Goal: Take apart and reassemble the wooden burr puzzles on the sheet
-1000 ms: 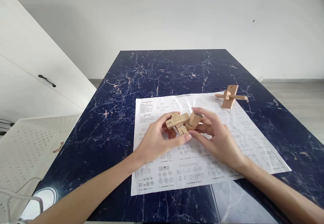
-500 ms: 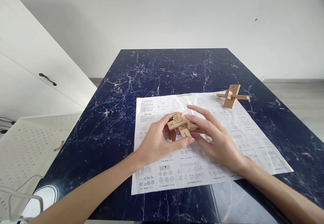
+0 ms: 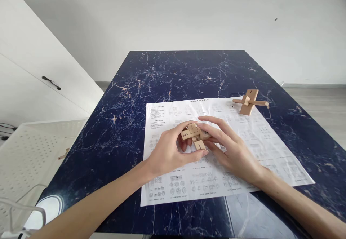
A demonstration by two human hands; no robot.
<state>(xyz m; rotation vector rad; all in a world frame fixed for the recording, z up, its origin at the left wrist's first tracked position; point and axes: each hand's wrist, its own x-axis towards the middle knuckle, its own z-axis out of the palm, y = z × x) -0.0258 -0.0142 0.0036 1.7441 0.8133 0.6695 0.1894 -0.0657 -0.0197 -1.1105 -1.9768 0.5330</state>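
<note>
Both hands hold a wooden interlocking puzzle made of numbered pale pieces, just over a printed sheet. My left hand grips its left side, the thumb along the near edge below a piece marked 1 and the fingers behind. A "3" shows on the piece at the left. My right hand has its fingers closed on the puzzle's right side, which they partly cover. At the sheet's far right corner stands another wooden puzzle, a flat upright board marked 1 with a bar through it.
The blue marbled table carries the sheet. A white perforated basket sits at the left below the table's edge, with a wooden piece in it. White cables and a white cabinet are on the left.
The puzzle in my hands has turned slightly, and a marked face now shows under the right fingertips. My right fingers have drawn in closer around it.
</note>
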